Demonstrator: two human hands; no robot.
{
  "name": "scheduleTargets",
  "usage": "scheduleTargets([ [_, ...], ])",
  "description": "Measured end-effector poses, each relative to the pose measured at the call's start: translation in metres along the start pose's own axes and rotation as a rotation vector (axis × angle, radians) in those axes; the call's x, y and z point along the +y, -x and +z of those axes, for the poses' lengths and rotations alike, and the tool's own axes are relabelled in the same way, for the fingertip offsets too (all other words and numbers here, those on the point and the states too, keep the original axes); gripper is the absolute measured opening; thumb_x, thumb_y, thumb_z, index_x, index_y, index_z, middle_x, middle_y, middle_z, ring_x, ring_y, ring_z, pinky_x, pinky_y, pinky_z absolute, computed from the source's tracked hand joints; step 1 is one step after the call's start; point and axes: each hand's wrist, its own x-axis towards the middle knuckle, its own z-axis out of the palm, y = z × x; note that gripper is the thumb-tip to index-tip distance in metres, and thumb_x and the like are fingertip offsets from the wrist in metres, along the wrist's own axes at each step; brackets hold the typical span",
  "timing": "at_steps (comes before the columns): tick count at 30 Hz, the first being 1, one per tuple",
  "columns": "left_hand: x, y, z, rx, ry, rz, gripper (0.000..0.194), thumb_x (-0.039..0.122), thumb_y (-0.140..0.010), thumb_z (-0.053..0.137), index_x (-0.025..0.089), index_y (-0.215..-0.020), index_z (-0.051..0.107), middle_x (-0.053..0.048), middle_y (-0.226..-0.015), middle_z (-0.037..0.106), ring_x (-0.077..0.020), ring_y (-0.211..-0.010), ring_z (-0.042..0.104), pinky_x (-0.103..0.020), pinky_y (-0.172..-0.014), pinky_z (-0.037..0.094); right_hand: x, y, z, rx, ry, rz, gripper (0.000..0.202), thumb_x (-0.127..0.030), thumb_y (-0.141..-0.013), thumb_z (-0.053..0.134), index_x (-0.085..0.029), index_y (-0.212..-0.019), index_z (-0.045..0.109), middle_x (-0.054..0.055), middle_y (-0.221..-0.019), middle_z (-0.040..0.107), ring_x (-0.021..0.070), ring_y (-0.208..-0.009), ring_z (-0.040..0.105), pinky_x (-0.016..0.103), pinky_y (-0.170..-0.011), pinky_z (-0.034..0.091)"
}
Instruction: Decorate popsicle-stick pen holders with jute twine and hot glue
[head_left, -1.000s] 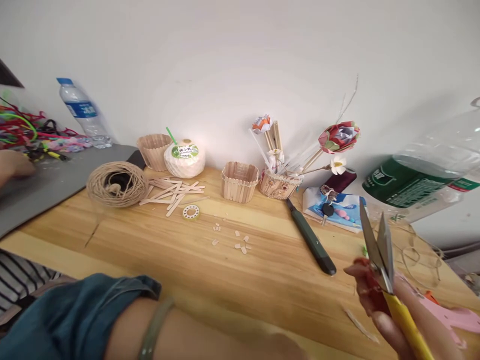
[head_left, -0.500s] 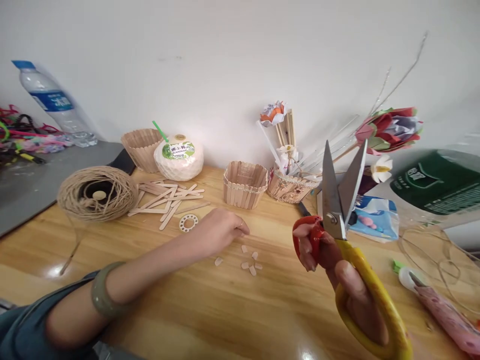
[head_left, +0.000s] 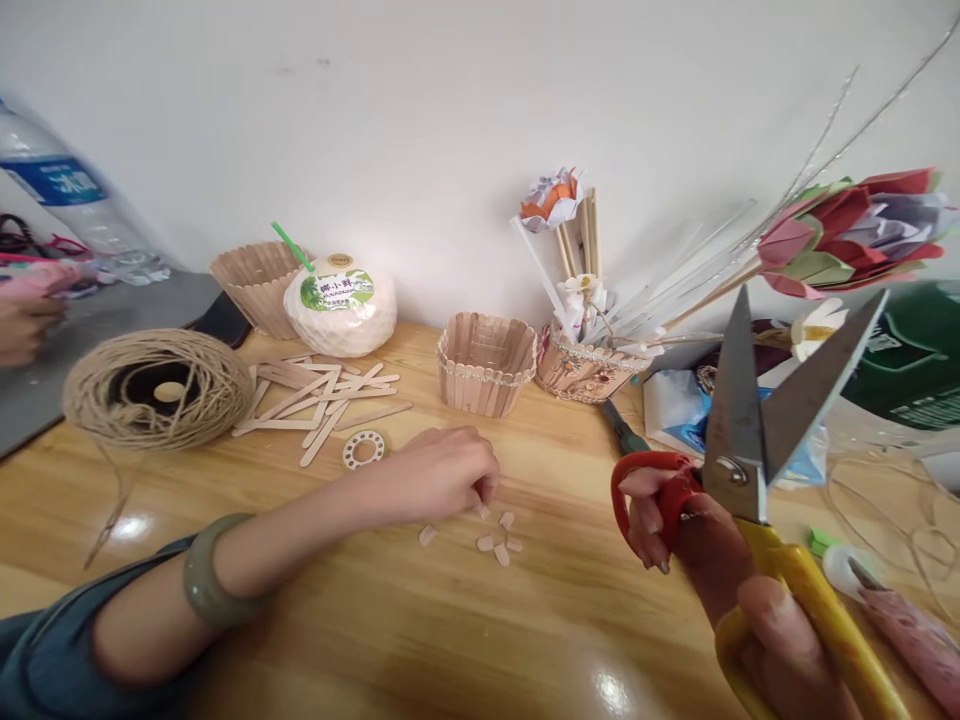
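Observation:
My left hand (head_left: 450,472) is over the table with its fingers curled down and together. A short cut tip of a craft stick (head_left: 482,509) shows at its fingertips. Just below and to the right, several more cut tips (head_left: 502,555) form a rough petal pattern, and a single one (head_left: 427,535) lies apart on the left. My right hand (head_left: 780,610) grips a pair of scissors (head_left: 739,470) with red and yellow handles, raised above the table with the blades spread and nothing between them.
Left of my hand lie a wooden ring with holes (head_left: 364,450), loose craft sticks (head_left: 322,400) and a twine roll (head_left: 161,390). Behind are a coconut (head_left: 345,310), stick baskets (head_left: 484,375) and paper flowers (head_left: 847,240). Another person's hand (head_left: 22,325) is at the far left.
My left fingers have come down to one cut tip on the table. The scissors appear further right and wider apart. The view has shifted, and another person's hand has appeared at left.

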Motion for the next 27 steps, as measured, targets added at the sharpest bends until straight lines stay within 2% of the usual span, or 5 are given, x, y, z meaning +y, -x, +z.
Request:
scheduleTargets([
  [8, 0.011, -0.004, -0.006, -0.012, 0.302, -0.153, 0.006, 0.011, -0.068, 0.065, 0.017, -0.069, 0.067, -0.001, -0.07, 0.067, -0.018, -0.071, 0.059, -0.027, -0.063, 0.04, 0.003, -0.002, -0.002, -0.048, -0.061, -0.073, 0.044, -0.065, -0.078, 0.049, -0.027, -0.099, 0.057, 0.001, -0.078, 0.046, 0.0157, -0.064, 0.044, 0.029, -0.058, 0.042],
  [12, 0.03, -0.012, -0.029, 0.112, 0.634, -0.187, 0.008, 0.021, -0.074, 0.064, 0.015, -0.078, 0.067, -0.002, -0.077, 0.069, -0.0146, -0.071, 0.061, -0.025, -0.065, 0.046, 0.012, 0.004, -0.006, -0.097, -0.048, 0.02, 0.04, -0.059, -0.082, 0.049, -0.027, -0.105, 0.055, -0.001, -0.073, 0.045, 0.0142, -0.06, 0.041, 0.027, -0.055, 0.041],
  [17, 0.061, -0.017, -0.049, 0.284, 1.168, -0.152, 0.011, 0.022, -0.067, 0.072, 0.014, -0.073, 0.067, 0.0, -0.071, 0.068, -0.0117, -0.07, 0.06, -0.024, -0.066, 0.048, 0.013, 0.002, -0.006, -0.19, -0.008, 0.137, 0.047, -0.064, -0.077, 0.051, -0.021, -0.096, 0.054, -0.001, -0.068, 0.04, 0.0134, -0.059, 0.036, 0.024, -0.05, 0.035],
  [22, 0.075, -0.016, -0.049, 0.424, 1.258, -0.2, 0.015, 0.017, -0.059, 0.077, 0.013, -0.071, 0.068, 0.0, -0.068, 0.068, -0.0105, -0.069, 0.061, -0.023, -0.068, 0.048, 0.01, 0.0, -0.004, -0.228, -0.01, 0.126, 0.054, -0.071, -0.076, 0.044, -0.02, -0.091, 0.053, -0.003, -0.065, 0.036, 0.012, -0.056, 0.031, 0.024, -0.048, 0.028],
  [27, 0.074, -0.013, -0.05, 0.454, 1.272, -0.204, 0.016, 0.018, -0.06, 0.078, 0.013, -0.069, 0.067, -0.001, -0.067, 0.069, -0.0105, -0.068, 0.062, -0.024, -0.069, 0.048, 0.033, -0.003, -0.01, -0.354, 0.045, 0.08, 0.062, -0.077, -0.074, 0.038, -0.021, -0.097, 0.05, -0.004, -0.061, 0.033, 0.0124, -0.053, 0.03, 0.024, -0.045, 0.026],
])
